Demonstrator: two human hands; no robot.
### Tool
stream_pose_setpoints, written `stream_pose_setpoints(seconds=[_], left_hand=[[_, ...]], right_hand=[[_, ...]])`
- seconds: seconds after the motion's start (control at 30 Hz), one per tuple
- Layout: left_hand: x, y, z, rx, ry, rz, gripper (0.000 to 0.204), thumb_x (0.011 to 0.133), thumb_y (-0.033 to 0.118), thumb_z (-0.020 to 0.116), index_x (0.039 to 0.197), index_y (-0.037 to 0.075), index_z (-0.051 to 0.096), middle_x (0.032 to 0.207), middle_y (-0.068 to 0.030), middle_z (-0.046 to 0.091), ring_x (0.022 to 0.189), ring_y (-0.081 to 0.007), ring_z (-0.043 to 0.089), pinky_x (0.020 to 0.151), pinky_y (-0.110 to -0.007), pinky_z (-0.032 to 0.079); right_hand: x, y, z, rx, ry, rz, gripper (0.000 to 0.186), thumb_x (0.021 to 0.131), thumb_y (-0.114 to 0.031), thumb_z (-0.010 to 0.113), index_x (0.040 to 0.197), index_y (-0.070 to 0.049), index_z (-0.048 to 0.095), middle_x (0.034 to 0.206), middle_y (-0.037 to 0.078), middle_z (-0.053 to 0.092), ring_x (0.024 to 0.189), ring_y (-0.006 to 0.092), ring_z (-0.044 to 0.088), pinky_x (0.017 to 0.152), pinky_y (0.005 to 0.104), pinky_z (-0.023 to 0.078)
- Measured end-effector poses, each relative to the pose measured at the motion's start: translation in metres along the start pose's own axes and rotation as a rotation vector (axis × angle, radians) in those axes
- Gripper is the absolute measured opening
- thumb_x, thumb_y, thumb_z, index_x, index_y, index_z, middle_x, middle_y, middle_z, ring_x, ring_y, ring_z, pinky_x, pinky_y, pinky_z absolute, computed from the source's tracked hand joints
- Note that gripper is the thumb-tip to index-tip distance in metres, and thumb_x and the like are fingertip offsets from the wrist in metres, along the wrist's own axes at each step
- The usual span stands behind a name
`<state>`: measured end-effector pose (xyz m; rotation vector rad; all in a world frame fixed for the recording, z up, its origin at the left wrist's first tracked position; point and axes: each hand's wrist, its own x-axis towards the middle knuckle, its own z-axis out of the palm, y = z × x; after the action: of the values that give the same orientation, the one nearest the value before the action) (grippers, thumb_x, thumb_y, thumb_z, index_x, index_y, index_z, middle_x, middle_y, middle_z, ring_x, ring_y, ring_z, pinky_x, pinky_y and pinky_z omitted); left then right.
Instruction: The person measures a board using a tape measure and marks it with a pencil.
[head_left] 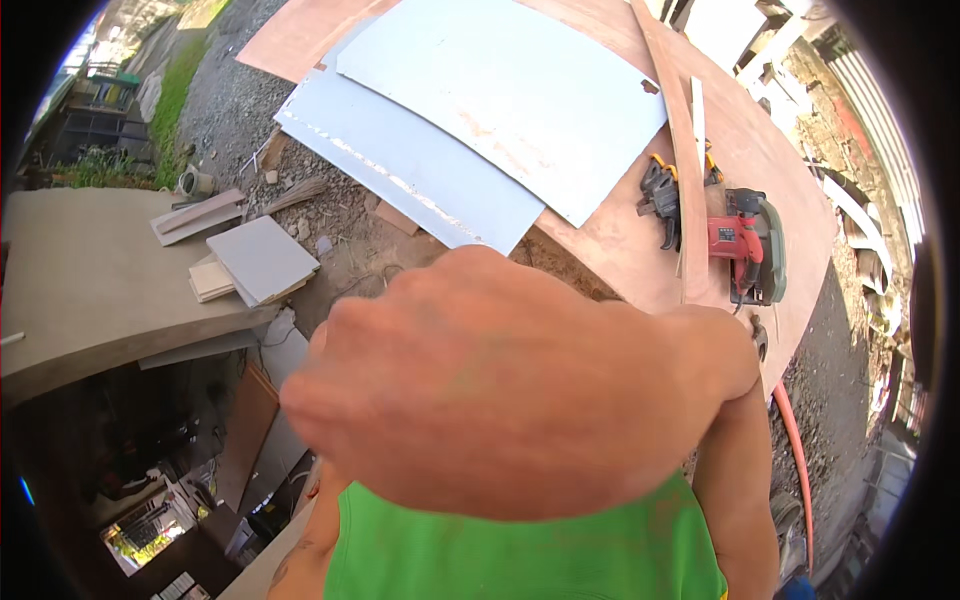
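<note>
My right hand [500, 385] is raised close in front of me, its back toward me and its wrist bent to the left. The fingers are curled in a fist and turned away, so anything inside them is hidden. It covers the middle of the view, in front of my green shirt [520, 555]. My left hand is out of sight; only part of the left arm [300, 540] shows at the lower left. Beyond the fist lie two pale blue panels [500, 90], overlapping on a large plywood sheet [610, 255].
A red circular saw [745, 245] rests on the plywood at right, beside black-and-yellow clamps [660, 195] and a long wooden strip [690, 220]. Stacked board offcuts [262, 258] sit at left near a concrete ledge [100, 270]. An orange hose [795, 450] runs along the right.
</note>
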<state>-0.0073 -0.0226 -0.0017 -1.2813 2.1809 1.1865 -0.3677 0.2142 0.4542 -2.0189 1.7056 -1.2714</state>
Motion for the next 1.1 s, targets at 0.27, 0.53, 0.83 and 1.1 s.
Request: stream_pose_setpoints(seconds=[0.27,0.53,0.83,1.1], left_hand=[[0.082,-0.051,-0.035,-0.044,-0.117,0.242,0.018,0.092,0.011,0.062,0.095,-0.005,0.071,0.074,-0.0076,0.069,0.064,-0.0127,0.063,0.059,-0.029,0.050],[0.082,0.115,-0.028,0.173,-0.309,0.162,0.023,0.092,0.016,0.062,0.101,-0.005,0.070,0.072,-0.0073,0.067,0.057,-0.0121,0.059,0.052,-0.030,0.048],[0.108,0.193,-0.007,-0.355,0.022,0.134,0.044,0.085,0.028,0.073,0.105,-0.009,0.061,0.067,-0.0028,0.059,0.049,-0.0093,0.051,0.043,-0.027,0.039],[0.204,0.226,0.013,-0.930,0.098,-0.243,0.082,0.081,0.033,0.079,0.138,-0.009,0.037,0.119,-0.0208,0.057,0.102,-0.0308,0.061,0.072,-0.044,0.056]], right_hand=[[0.120,0.083,0.055,-0.553,-0.910,-0.015,0.037,0.082,-0.029,0.057,0.107,-0.003,0.066,0.103,0.010,0.067,0.076,0.0264,0.064,0.070,0.0414,0.053],[0.221,0.093,0.042,-0.387,-0.502,0.205,0.033,0.080,-0.034,0.068,0.097,-0.006,0.069,0.103,0.014,0.067,0.091,0.0288,0.065,0.078,0.0422,0.053],[-0.087,0.287,0.009,0.104,0.367,0.819,0.038,0.083,-0.036,0.068,0.074,0.001,0.068,0.071,0.018,0.068,0.064,0.0276,0.068,0.060,0.0367,0.053],[-0.287,0.357,0.161,0.295,0.774,1.815,0.054,0.090,-0.052,0.060,0.081,0.000,0.054,0.074,0.010,0.056,0.061,0.0215,0.059,0.046,0.0371,0.050]])
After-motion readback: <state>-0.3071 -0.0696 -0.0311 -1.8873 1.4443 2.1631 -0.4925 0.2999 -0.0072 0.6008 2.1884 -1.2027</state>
